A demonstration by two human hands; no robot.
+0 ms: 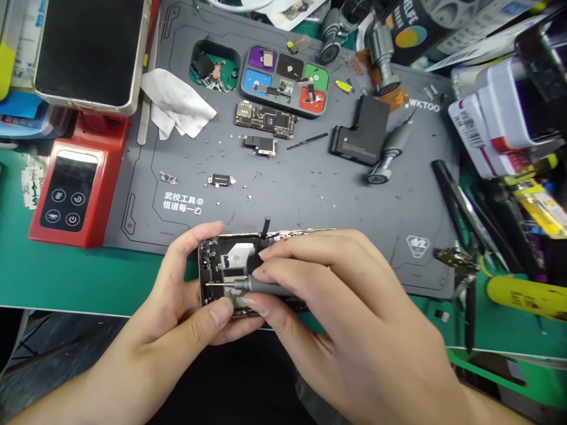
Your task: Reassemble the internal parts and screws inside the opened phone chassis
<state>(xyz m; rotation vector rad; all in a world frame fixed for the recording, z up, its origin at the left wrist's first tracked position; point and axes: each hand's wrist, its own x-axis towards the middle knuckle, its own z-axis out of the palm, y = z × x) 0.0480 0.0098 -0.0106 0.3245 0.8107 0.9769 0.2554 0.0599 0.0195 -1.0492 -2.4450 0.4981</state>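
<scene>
My left hand [190, 307] grips an opened phone housing [241, 243] by its left end, thumb on the near edge and fingers around the back. In my right hand [341, 295] is a thin grey screwdriver [248, 285], pinched between thumb and fingers. Its tip points left and lies at the inner left end of the housing; whether it sits in a screw is too small to tell. My right hand covers the right part of the housing. A short black strip [266, 227] sticks up from the far edge.
Beyond the housing, a grey mat [283, 195] carries a circuit board [266, 120], a black battery [361, 133], a small module [221, 179], loose screws and a coloured parts tray [287, 112]. Another screwdriver [392, 147] lies right. A red device [80, 189] stands left, near a white cloth [177, 106].
</scene>
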